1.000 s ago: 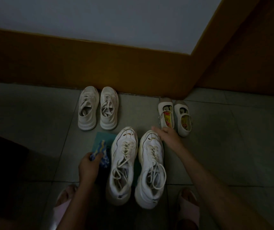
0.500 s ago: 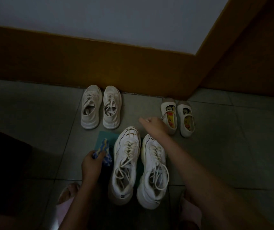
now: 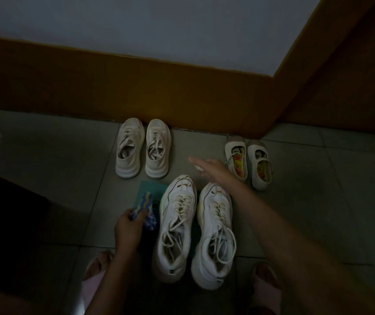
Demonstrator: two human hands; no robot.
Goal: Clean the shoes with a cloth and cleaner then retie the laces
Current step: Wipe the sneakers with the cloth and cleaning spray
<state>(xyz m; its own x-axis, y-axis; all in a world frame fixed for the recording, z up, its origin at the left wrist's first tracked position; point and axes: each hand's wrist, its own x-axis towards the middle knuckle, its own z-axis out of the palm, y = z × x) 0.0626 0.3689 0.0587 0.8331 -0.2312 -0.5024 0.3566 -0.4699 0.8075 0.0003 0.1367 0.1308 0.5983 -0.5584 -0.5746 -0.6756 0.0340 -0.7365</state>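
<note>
Two large white sneakers stand side by side on the tiled floor in front of me, the left sneaker and the right sneaker, both with loose laces. My left hand grips a blue and yellow cloth just left of the left sneaker. My right hand hovers above the floor beyond the sneakers' toes, fingers stretched out toward the left and holding nothing.
A teal sheet lies under the cloth and sneakers. A smaller beige pair of sneakers sits by the brown skirting. A child's pair of strap shoes stands at the right. My pink slippers frame the bottom.
My right hand has left the right sneaker's toe and moved up and left, opening flat over the floor. My left hand has stayed put with the cloth.
</note>
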